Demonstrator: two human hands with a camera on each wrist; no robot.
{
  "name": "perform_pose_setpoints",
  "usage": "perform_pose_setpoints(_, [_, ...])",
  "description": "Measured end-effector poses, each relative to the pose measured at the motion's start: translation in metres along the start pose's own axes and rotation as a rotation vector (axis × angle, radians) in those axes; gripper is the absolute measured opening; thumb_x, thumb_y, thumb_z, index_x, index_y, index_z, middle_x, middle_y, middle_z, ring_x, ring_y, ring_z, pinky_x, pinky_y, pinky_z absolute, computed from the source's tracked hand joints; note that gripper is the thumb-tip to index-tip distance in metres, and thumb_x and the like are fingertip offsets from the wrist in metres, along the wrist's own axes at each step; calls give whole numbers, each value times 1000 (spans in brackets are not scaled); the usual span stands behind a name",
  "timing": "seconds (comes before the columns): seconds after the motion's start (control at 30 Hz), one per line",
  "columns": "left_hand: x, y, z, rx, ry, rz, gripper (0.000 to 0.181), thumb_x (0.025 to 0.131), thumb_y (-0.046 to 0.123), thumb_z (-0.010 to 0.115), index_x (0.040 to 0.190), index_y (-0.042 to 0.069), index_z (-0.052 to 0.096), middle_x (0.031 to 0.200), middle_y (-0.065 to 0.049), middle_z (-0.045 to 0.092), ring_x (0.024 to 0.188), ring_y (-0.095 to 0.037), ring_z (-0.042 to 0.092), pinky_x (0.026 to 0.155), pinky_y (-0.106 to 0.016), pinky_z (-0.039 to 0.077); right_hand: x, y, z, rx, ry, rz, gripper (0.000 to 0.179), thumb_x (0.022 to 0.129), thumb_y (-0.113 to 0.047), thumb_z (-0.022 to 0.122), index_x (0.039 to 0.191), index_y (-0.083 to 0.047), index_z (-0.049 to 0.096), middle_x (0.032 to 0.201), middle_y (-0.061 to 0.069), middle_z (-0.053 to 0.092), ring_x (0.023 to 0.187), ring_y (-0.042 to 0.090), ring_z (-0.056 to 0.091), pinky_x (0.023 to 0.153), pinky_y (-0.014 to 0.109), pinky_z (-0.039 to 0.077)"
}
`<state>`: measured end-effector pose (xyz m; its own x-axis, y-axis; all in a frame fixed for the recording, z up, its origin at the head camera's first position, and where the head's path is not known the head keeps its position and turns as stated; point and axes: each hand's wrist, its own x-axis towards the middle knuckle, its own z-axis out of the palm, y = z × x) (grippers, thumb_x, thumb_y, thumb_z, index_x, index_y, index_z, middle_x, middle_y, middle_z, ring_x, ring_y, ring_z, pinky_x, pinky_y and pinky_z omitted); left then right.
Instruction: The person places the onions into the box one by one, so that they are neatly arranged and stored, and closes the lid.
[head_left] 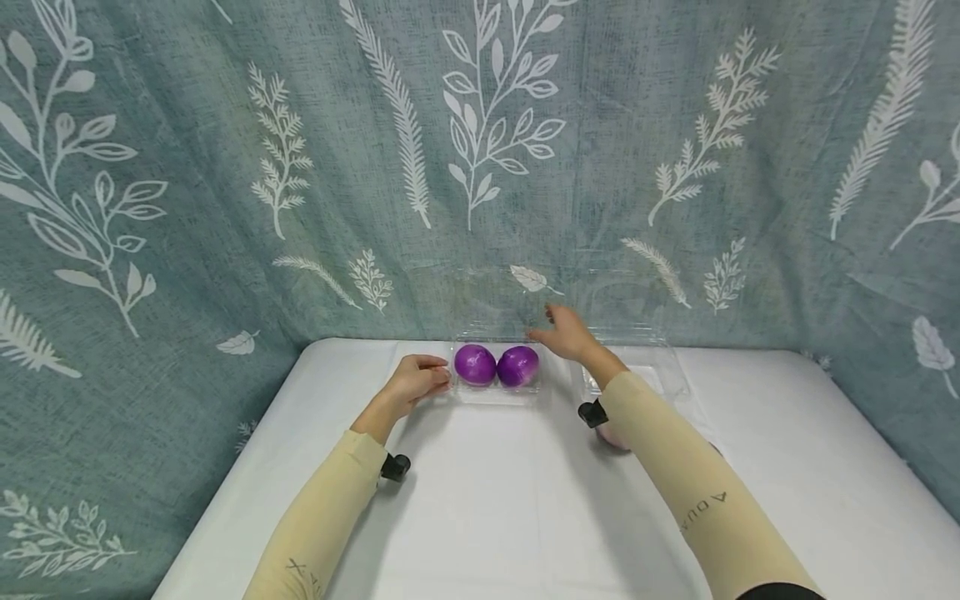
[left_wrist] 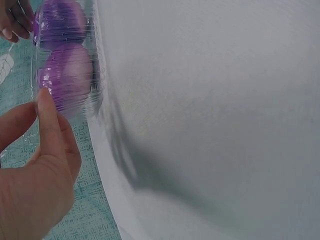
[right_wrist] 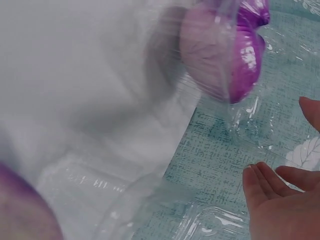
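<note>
Two round, shiny purple things with paler sides, a left one (head_left: 475, 365) and a right one (head_left: 518, 366), sit side by side in a clear plastic clamshell container (head_left: 491, 399) at the table's far edge. Its hinged lid stands up behind them. At the container's left end my left hand (head_left: 415, 383) pinches the clear edge between thumb and fingers (left_wrist: 48, 122). My right hand (head_left: 567, 335) is raised by the lid's right side, thumb apart from the fingers (right_wrist: 255, 187), with nothing visible between them.
A second clear container (head_left: 651, 377) lies behind my right forearm, partly hidden. Another round purple-and-pale thing (right_wrist: 22, 212) rests nearer on the white-covered table (head_left: 465, 517), mostly under that forearm in the head view. A patterned teal curtain (head_left: 480, 242) hangs along the far edge.
</note>
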<state>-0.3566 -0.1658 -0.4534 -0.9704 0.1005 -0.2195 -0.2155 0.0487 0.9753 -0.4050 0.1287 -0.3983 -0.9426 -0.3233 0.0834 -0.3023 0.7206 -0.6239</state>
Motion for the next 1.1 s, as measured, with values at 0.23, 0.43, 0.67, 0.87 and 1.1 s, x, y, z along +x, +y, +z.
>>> perform_pose_setpoints(0.23, [0, 3, 0, -8, 3, 0, 41, 98, -7, 59, 138, -12, 53, 106, -13, 58, 119, -40, 62, 87, -27, 63, 4, -7, -6, 61, -15, 27, 87, 103, -34, 61, 159, 9, 12, 161, 31, 27, 148, 47, 29, 122, 61, 31])
perform_pose_setpoints(0.43, [1, 5, -1, -9, 3, 0, 41, 98, -7, 59, 138, -13, 53, 105, -13, 58, 120, -40, 62, 86, -26, 63, 6, -8, -7, 104, -32, 37, 93, 102, -39, 62, 162, 4, 5, 164, 28, 22, 150, 44, 25, 123, 60, 29])
perform_pose_setpoints(0.67, [1, 4, -1, -20, 0, 1, 42, 97, -9, 58, 138, -14, 52, 102, -12, 58, 117, -40, 62, 87, -26, 63, 7, -5, -5, 138, -24, 38, 94, 102, -41, 62, 162, 2, 4, 163, 28, 25, 150, 44, 25, 123, 61, 30])
perform_pose_setpoints(0.87, [1, 3, 0, -14, 4, -1, 41, 97, -9, 58, 137, -14, 53, 104, -13, 58, 109, -32, 66, 87, -27, 63, 3, -4, -4, 165, -22, 54, 94, 102, -44, 60, 163, 0, 3, 165, 24, 24, 152, 40, 24, 123, 60, 29])
perform_pose_setpoints(1.1, [2, -1, 0, -4, 11, -4, 39, 98, -8, 59, 136, -13, 54, 103, -13, 59, 107, -31, 67, 85, -26, 64, -4, -3, -2, 181, -10, 53, 92, 104, -49, 56, 164, -3, 2, 165, 23, 25, 152, 38, 25, 123, 59, 30])
